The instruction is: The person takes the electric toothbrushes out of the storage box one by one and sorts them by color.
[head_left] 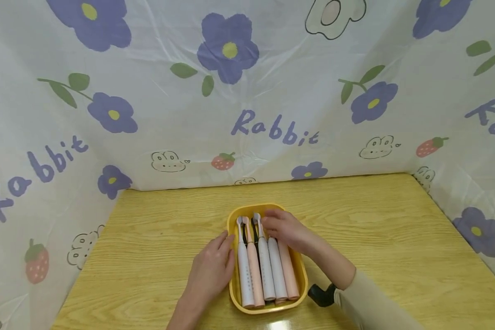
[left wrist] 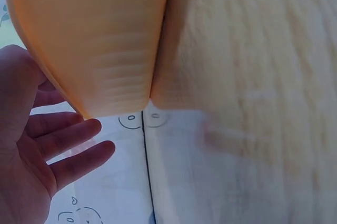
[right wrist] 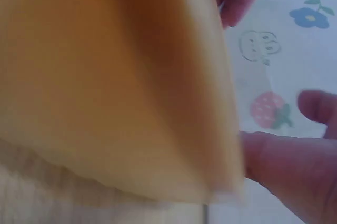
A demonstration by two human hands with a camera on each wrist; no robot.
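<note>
A yellow tray (head_left: 268, 311) holds several electric toothbrushes side by side, heads at the far end. White toothbrushes (head_left: 245, 275) and pink toothbrushes (head_left: 289, 275) lie on top; black necks (head_left: 254, 229) show between them. My left hand (head_left: 212, 266) is at the tray's left rim; in the left wrist view its fingers (left wrist: 79, 163) extend loosely by the outer wall. Over the tray's far right corner is my right hand (head_left: 286, 229), fingertips near the brush heads. It covers the heads of the rightmost toothbrushes, and whether it pinches one is hidden. The right wrist view is blurred.
The tray rests on a wood-grain table (head_left: 165, 247). A white cloth (head_left: 156, 119) with flowers, rabbits and strawberries hangs behind and along both sides. At my right wrist there is a black piece (head_left: 321, 295) beside the sleeve (head_left: 371, 302).
</note>
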